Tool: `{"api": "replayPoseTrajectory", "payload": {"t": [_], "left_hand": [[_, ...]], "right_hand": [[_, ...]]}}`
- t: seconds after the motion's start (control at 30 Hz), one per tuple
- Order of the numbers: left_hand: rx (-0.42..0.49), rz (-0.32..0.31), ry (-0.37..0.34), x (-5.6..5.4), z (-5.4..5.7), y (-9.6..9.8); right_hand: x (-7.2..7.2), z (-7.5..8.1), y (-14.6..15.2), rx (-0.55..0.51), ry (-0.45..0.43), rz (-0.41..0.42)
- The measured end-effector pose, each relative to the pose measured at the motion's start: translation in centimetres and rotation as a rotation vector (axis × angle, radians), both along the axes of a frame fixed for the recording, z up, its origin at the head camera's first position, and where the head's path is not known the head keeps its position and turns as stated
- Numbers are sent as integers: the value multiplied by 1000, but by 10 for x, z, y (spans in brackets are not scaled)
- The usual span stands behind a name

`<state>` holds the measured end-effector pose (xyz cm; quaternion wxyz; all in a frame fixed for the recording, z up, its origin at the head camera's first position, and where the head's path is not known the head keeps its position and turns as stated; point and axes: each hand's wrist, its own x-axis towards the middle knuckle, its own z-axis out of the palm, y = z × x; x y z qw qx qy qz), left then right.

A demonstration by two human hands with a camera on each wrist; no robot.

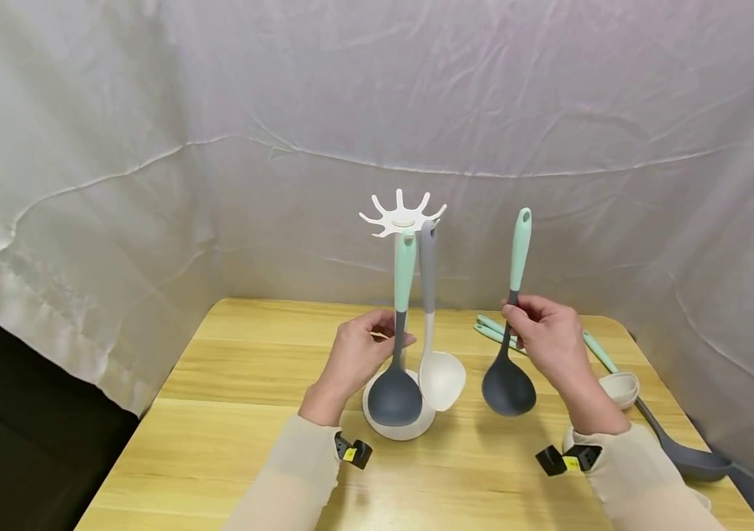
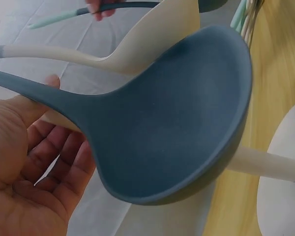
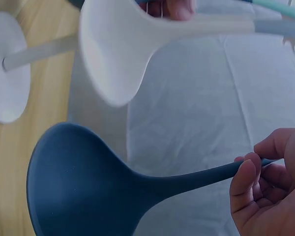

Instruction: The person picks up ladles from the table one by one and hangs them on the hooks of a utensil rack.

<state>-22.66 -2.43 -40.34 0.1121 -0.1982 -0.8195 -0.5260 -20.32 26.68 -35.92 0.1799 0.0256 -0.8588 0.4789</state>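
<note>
A white utensil stand has a round base (image 1: 400, 431) and a hooked top (image 1: 398, 218). From it hang a dark ladle with a mint handle (image 1: 395, 398) and a white ladle with a grey handle (image 1: 444, 380). My left hand (image 1: 358, 354) holds the stand's pole (image 2: 268, 163) behind the dark ladle's neck, the thumb passing close by that ladle. Out to the right, my right hand (image 1: 549, 335) pinches a second dark ladle (image 1: 509, 387) by its shaft just below the mint grip. That ladle is upright, bowl down, above the table.
More utensils lie on the wooden table (image 1: 250, 369) at the right: mint handles (image 1: 491, 332) behind the right hand, a white ladle bowl (image 1: 620, 387) beside the right wrist, and a dark utensil (image 1: 691, 459) by the right edge. A grey cloth (image 1: 323, 162) hangs behind the table.
</note>
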Motion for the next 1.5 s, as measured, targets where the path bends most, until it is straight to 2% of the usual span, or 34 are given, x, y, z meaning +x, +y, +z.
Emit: {"api": "replayPoseTrajectory", "payload": {"t": [0.1, 0.33, 0.47, 0.73, 1.13, 1.5], "left_hand": [[9, 10, 17, -1, 0, 3], [17, 78, 46, 0, -1, 6], [8, 78, 81, -1, 0, 5], [-36, 40, 45, -4, 5, 2], [-66, -82, -60, -14, 12, -5], [-136, -135, -65, -21, 12, -9]], "right_hand": [[5, 6, -7, -1, 21, 4], [16, 15, -19, 9, 52, 23], [21, 18, -24, 30, 80, 22], [27, 26, -34, 60, 121, 25], [35, 31, -39, 81, 110, 33], [41, 28, -43, 108, 136, 43]]}}
